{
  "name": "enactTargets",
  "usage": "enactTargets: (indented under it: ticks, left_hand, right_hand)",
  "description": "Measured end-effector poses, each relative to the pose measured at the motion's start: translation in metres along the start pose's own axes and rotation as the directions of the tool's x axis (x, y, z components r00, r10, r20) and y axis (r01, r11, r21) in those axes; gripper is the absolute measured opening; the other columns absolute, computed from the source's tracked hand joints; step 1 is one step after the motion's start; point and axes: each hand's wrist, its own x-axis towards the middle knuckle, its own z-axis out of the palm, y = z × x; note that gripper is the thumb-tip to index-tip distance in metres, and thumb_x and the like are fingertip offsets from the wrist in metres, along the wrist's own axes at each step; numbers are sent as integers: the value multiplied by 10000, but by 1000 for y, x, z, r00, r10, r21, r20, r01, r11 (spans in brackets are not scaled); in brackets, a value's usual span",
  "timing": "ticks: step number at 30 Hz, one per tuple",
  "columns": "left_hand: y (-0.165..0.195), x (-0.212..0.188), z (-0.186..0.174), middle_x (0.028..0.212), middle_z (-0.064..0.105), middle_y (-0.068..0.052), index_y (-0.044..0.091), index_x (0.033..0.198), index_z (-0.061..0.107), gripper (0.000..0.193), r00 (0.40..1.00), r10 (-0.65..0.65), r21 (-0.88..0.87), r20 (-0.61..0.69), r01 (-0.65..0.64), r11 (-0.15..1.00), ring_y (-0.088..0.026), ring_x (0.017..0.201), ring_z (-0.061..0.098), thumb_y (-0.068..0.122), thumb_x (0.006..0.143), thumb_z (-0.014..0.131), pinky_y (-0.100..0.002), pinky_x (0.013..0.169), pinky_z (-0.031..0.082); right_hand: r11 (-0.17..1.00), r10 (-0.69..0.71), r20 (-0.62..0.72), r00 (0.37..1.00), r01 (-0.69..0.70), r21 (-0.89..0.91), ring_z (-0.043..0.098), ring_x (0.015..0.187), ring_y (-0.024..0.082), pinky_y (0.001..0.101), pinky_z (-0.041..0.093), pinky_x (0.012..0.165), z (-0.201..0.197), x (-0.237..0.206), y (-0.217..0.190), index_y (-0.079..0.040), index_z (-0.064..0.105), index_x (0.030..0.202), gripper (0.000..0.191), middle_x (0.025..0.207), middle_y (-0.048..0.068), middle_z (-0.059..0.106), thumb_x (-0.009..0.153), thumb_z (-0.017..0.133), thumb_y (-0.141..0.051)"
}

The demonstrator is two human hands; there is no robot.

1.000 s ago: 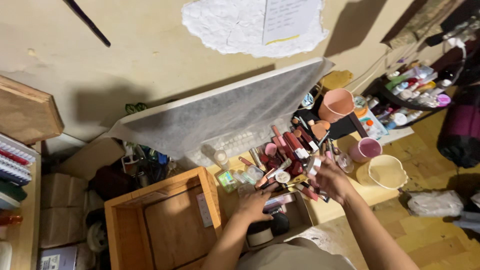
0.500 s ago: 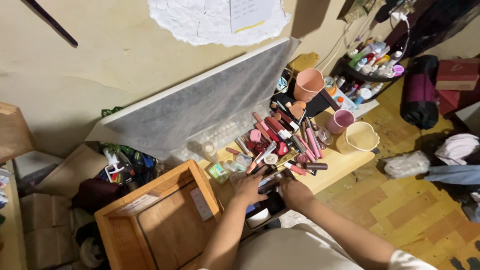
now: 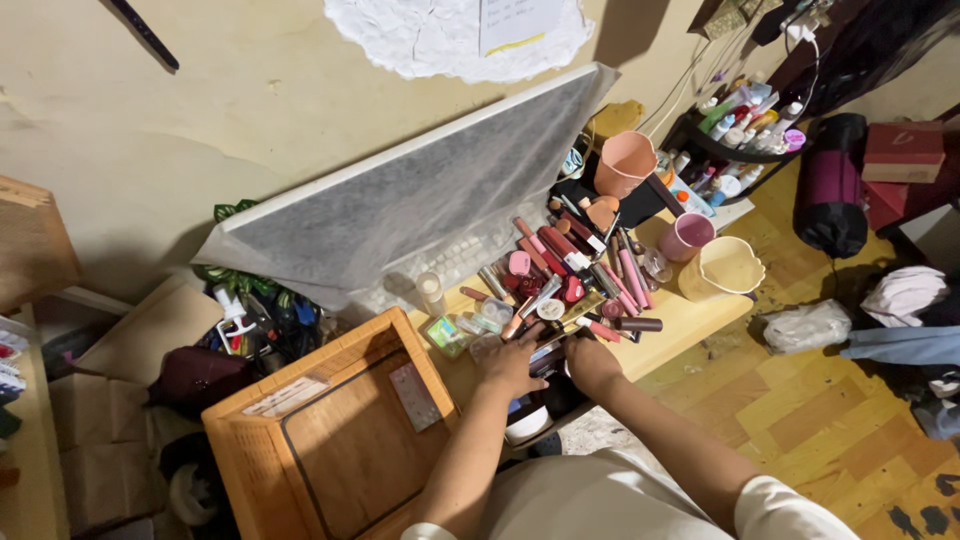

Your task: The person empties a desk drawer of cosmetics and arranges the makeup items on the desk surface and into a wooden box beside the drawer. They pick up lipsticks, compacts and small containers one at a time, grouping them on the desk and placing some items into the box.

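Observation:
A heap of lipsticks, tubes and small jars (image 3: pixel 565 270) covers a low yellow table (image 3: pixel 680 320). My left hand (image 3: pixel 510 362) lies flat at the heap's near edge, fingers apart, fingertips touching a tube. Close on its right, my right hand (image 3: pixel 590 360) rests on the table's near edge with fingers curled down over dark items; whether it grips anything is hidden. A peach cup (image 3: pixel 625 162), a pink cup (image 3: pixel 688 236) and a pale yellow cup (image 3: pixel 722 268) stand at the heap's far right.
An open wooden box (image 3: pixel 250 430) sits left of my arms. A grey panel (image 3: pixel 420 200) leans on the wall behind the table. A dark shelf of bottles (image 3: pixel 740 120), a maroon bag (image 3: pixel 828 185) and cloth lie on the floor to the right.
My right hand has drawn back from the middle of the heap to the table's near edge, beside my left hand. My view has shifted.

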Motion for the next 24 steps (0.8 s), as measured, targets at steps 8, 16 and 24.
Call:
enactTargets:
  ticks: [8,16,24]
  left_hand:
    - [2,-3,-1,1686,203,238,179,1488,484,895,1000,7,-18,7,-7,1000,-309,1381,515,475,736,868,-662,1137,367]
    - [-2,-1,3,1657,267,173,181,1497,481,912,999,28,-36,-31,-29,999,-285,1371,525,492,736,875,-577,1131,412]
    - [-3,-3,2,1543,497,13,243,1558,393,1010,1000,14,-14,-23,-14,1000,-317,1323,555,508,713,879,-532,1067,463]
  right_hand:
    - [800,-59,-648,760,424,425,673,908,377,422,581,759,11,-22,12,-130,690,1063,151,1204,267,612,917,685,-163]
    - [-593,145,439,887,-277,756,449,681,123,295,384,541,7,-12,-4,-384,449,1511,838,974,1,603,849,438,130]
    - [216,108,410,906,-424,880,543,1049,276,371,445,855,11,-19,1,-150,579,1337,558,1233,137,600,833,459,58]
